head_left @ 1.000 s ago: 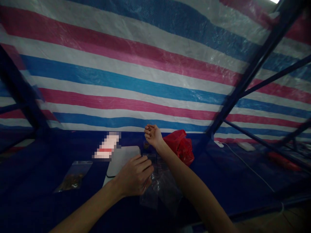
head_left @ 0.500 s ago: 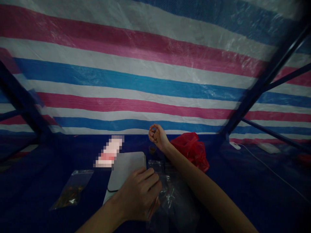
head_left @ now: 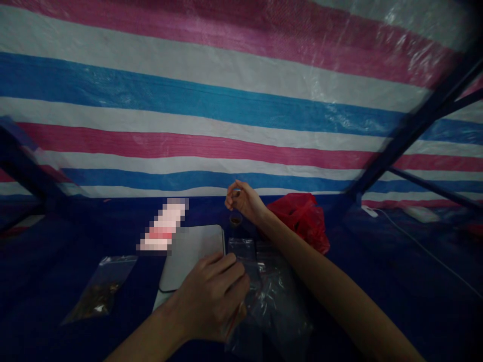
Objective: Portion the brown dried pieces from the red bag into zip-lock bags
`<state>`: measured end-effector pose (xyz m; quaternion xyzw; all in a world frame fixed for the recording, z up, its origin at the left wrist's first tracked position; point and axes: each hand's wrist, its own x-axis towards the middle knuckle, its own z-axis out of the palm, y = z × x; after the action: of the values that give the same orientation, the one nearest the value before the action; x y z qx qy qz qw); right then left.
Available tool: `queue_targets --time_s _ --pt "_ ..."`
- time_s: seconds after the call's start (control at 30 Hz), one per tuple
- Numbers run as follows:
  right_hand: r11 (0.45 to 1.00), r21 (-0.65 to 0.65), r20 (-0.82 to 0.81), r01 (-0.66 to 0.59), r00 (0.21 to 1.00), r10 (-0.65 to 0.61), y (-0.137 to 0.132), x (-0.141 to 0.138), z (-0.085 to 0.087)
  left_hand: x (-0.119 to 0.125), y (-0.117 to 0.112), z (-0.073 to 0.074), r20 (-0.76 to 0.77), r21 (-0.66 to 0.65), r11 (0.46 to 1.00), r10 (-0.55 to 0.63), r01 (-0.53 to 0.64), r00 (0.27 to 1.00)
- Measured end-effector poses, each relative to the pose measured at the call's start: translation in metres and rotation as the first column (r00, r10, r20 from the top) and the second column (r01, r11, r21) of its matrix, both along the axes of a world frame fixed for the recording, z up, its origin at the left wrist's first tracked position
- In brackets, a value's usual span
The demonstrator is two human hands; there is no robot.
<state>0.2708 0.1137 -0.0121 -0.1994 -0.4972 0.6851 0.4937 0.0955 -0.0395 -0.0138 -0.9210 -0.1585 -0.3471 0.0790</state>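
Note:
My left hand (head_left: 217, 294) is closed, its fingers wrapped round a clear plastic bag with a red line at its edge, mostly hidden beneath the hand. It hovers over the lower right part of a flat grey-white plate (head_left: 188, 254) with a dark rim, which looks like a scale. Farther off, my right hand (head_left: 243, 201) has its fingers curled in a pinch above a small round cup (head_left: 236, 219) with dark contents. What those fingers hold is too small to name. Several flat clear bags (head_left: 275, 286) lie between my arms.
A red plastic bag (head_left: 302, 221) sits crumpled beyond my right forearm. On the left lies a zip bag (head_left: 98, 294) with brownish bits. A blurred-out pink item (head_left: 162, 226) is beside the plate. A white cable (head_left: 418, 241) runs on the right; blue posts (head_left: 392, 146) and striped sheeting (head_left: 226, 105) stand behind.
The view has tilted down slightly, so everything sits a little differently in the picture. My right hand stays near the cup with its fingers slightly shifted; my left hand keeps its grip.

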Motion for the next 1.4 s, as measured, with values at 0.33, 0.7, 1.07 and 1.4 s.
queue_targets --time_s 0.33,0.7,1.07,1.4 --pt "0.959 0.236 0.352 -0.158 0.934 0.067 -0.014 0.011 0.009 0.000 0.000 0.004 0.003 0.044 0.999 0.010 -0.010 1.000" --pt "0.946 0.259 0.520 -0.197 0.854 0.036 -0.014 0.015 0.011 -0.007 0.007 0.007 -0.020 0.116 0.992 0.051 -0.049 0.998" --pt "0.464 0.864 0.382 0.194 0.348 -0.856 -0.101 0.105 0.124 -0.012 0.016 0.008 0.016 0.159 0.986 0.057 -0.059 0.998" --pt "0.709 0.683 0.715 0.177 -0.363 -0.598 -0.216 0.330 0.022 -0.010 0.015 0.010 -0.033 0.153 0.987 0.062 -0.056 0.998"
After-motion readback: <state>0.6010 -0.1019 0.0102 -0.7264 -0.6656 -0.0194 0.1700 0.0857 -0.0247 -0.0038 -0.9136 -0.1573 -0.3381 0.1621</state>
